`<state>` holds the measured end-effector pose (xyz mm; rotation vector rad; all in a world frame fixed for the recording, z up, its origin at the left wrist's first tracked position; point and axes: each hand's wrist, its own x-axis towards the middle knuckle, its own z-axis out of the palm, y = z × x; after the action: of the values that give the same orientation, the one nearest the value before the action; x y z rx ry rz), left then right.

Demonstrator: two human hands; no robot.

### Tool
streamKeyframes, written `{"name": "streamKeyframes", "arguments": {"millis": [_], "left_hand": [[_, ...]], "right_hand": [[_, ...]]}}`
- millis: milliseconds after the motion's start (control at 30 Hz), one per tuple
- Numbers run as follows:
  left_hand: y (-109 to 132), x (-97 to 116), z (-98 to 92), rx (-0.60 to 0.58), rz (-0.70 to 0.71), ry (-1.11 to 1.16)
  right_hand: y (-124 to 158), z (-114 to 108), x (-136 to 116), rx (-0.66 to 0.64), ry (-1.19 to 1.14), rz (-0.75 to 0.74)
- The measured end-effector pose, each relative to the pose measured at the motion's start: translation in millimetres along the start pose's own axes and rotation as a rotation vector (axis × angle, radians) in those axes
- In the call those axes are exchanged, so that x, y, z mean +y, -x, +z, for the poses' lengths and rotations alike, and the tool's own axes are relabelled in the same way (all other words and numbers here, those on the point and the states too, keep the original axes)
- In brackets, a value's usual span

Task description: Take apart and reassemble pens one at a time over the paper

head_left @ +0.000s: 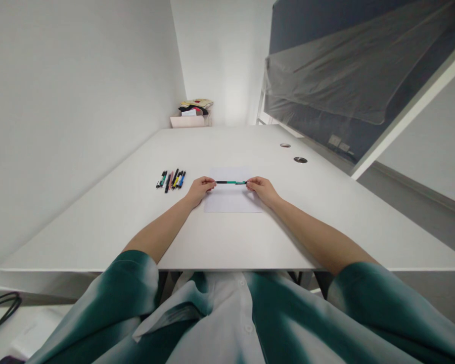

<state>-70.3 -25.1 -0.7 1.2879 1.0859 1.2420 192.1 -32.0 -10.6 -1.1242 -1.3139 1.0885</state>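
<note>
A green and black pen (231, 182) is held level between my two hands, over a white sheet of paper (233, 203). My left hand (200, 190) pinches its black end. At the opposite end, where the clip shows, the fingers of my right hand (263, 189) are closed on the pen. The paper lies flat on the white table, in front of me. Left of my left hand, several pens (171, 180) in black, green, pink, yellow and blue lie side by side.
The white table (233, 247) runs far ahead, along a wall on the left. Two round metal grommets (300, 160) are set in its right side. A box (189, 121) with cloth-like items stands at the far end. A dark panel (326, 76) under plastic film rises at right.
</note>
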Motion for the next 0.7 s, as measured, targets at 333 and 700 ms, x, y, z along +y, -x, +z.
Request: {"name": "streamKeyframes", "arguments": {"millis": [333, 700], "left_hand": [[-0.1, -2.2, -0.9, 0.004, 0.045, -0.08], [1.0, -3.0, -1.0, 0.008, 0.076, -0.14]], "right_hand": [[0.0, -4.6, 0.1, -0.01, 0.167, -0.062], [2.9, -3.9, -4.9, -0.018, 0.151, -0.021]]}}
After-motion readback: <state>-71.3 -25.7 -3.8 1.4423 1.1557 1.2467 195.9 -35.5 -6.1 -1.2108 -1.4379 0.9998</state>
